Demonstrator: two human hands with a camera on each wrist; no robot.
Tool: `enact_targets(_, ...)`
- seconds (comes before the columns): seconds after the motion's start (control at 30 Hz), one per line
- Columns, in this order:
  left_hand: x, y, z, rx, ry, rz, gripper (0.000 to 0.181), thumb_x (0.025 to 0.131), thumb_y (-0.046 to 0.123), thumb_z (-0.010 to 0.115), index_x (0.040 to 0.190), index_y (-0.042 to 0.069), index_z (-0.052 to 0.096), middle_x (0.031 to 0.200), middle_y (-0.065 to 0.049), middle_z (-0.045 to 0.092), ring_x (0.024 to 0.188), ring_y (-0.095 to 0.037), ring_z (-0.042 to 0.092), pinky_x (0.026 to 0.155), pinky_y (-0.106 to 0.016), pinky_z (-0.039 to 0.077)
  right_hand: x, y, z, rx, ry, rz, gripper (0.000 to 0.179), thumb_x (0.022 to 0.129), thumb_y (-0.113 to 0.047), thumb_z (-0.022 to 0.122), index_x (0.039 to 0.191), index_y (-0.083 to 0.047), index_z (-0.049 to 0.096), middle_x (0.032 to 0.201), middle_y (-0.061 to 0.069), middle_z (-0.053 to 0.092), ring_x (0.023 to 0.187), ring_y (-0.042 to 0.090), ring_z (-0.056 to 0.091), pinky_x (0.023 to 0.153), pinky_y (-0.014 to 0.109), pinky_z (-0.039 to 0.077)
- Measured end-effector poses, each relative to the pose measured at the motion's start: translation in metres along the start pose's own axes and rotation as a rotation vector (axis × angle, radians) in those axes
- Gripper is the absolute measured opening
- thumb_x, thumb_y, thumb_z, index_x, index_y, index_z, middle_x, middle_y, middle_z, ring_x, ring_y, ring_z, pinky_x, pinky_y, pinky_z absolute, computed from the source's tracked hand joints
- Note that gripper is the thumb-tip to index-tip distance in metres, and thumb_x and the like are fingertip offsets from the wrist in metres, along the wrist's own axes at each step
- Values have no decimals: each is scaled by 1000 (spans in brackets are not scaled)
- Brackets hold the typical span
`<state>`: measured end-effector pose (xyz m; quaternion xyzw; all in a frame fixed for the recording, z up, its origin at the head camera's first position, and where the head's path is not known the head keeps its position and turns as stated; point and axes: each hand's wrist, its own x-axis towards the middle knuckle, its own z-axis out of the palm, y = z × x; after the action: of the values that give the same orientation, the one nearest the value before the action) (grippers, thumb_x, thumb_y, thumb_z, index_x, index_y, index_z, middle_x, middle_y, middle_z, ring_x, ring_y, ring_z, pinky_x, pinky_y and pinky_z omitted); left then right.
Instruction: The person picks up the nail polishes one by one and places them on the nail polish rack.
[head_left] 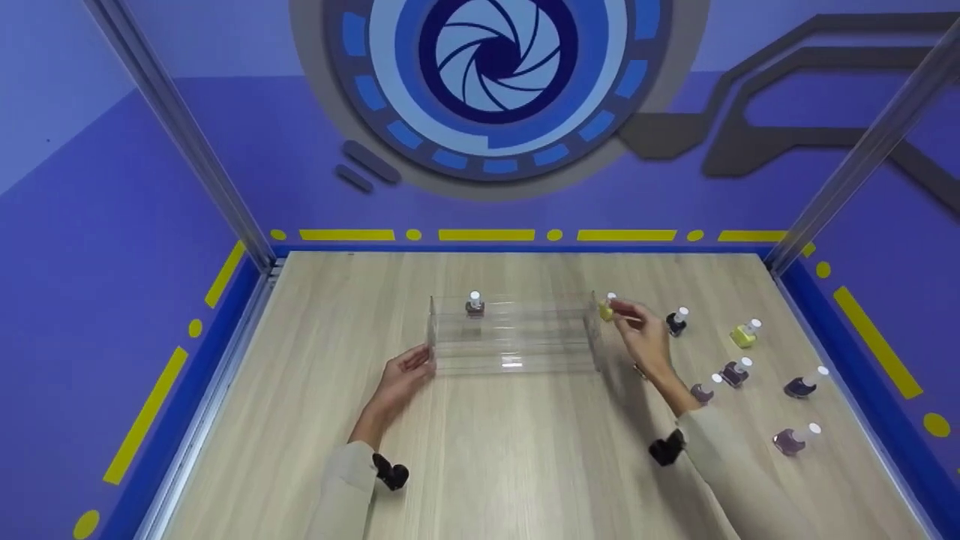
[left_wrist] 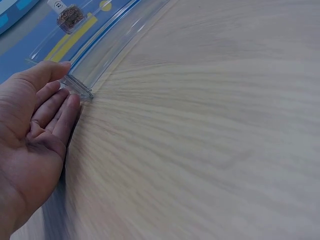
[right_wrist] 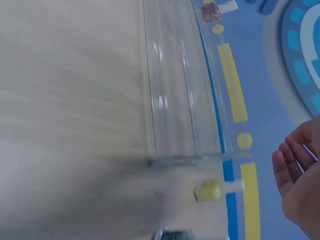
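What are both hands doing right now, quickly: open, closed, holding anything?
Left hand: open, fingers touching one end of the clear rack.
Right hand: open, holding nothing, near a yellow bottle.

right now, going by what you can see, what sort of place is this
Probably a purpose-built work booth, perhaps for demonstrations or filming, though its exact use isn't shown: a wood-look table is closed in by printed blue walls, with metal posts at its far corners.

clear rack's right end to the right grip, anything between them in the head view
Yes, the head view shows a yellow bottle between the clear rack and the right grip.
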<state>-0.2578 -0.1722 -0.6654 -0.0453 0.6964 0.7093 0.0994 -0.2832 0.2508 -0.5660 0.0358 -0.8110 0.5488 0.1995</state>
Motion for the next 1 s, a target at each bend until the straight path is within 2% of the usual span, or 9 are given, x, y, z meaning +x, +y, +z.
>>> enact_targets(0.2, -1, 1, -1, 7, -5, 0, 53, 100, 8, 63, 150, -1, 47, 156, -23, 46, 149, -37, 41, 120, -42, 42, -19, -12, -31, -51, 42, 13, 22, 93, 13, 64, 114, 14, 69, 112, 32, 72, 101, 28, 71, 83, 8, 55)
enact_targets(0.43, -1, 0, 1, 3, 4, 20, 53, 99, 6, 63, 149, -4, 47, 155, -25, 47, 148, -39, 42, 119, -43, 43, -38, 24, -49, -60, 44, 118, 26, 96, 7, 63, 121, 7, 69, 121, 27, 71, 103, 4, 67, 88, 4, 51)
enact_targets(0.53, -1, -1, 1, 16, 4, 30, 53, 99, 5, 62, 149, -5, 46, 155, -26, 47, 148, -40, 41, 120, -44, 43, -44, 36, -51, -79, 38, 167, 30, 96, 7, 63, 125, 6, 67, 124, 26, 70, 103, 3, 67, 88, 2, 50)
enact_targets(0.8, -1, -1, 2, 36, 9, 48, 52, 100, 5, 62, 147, -8, 47, 155, -28, 45, 148, -42, 41, 120, -45, 43, -52, 52, -55, -110, 20, 225, 35, 94, 8, 64, 129, 5, 64, 127, 26, 68, 113, 30, 69, 85, 2, 51)
enact_targets(0.87, -1, -1, 1, 29, 9, 51, 52, 100, 5, 62, 148, -8, 46, 155, -29, 45, 148, -43, 41, 119, -45, 43, -53, 54, -55, -109, 10, 244, 35, 95, 6, 64, 130, 5, 64, 128, 25, 68, 111, 26, 69, 83, 1, 51)
enact_targets(1.0, -3, 0, 1, 29, 9, 46, 52, 100, 5, 62, 148, -7, 46, 155, -29, 45, 147, -43, 41, 119, -45, 43, -55, 61, -54, -114, -4, 298, 37, 95, 1, 67, 132, 3, 63, 129, 24, 68, 99, 0, 67, 78, 1, 51)
